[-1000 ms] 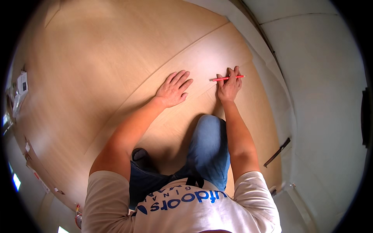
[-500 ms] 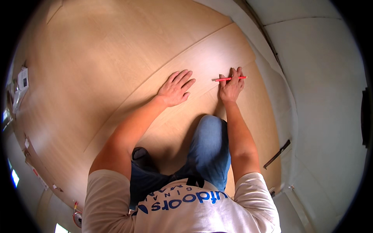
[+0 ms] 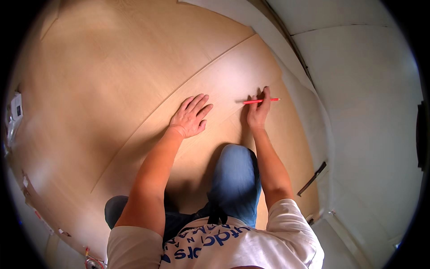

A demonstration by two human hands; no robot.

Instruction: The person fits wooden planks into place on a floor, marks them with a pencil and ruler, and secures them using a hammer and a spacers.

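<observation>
A light wood-look plank (image 3: 235, 67) lies diagonally on the matching flooring (image 3: 112, 67), with a long seam along its upper left edge. My left hand (image 3: 188, 116) rests flat on this plank, fingers spread and holding nothing. To its right, my right hand (image 3: 260, 112) grips a red pencil (image 3: 273, 99) crosswise in its fingers, close above the plank near its right end. The pencil's left end points toward my left hand.
Pale sheeting (image 3: 293, 94) borders the boards beside a grey-white wall (image 3: 363, 112). A dark bar (image 3: 311, 178) lies at the right edge. A white package (image 3: 16, 110) is at the far left, and a red-and-silver object (image 3: 93, 263) at the lower left. My bent knee (image 3: 235, 170) is between my forearms.
The view has shifted, so both hands appear lower and farther left. My right hand has turned more side-on with the pencil. My other knee now shows at the lower left.
</observation>
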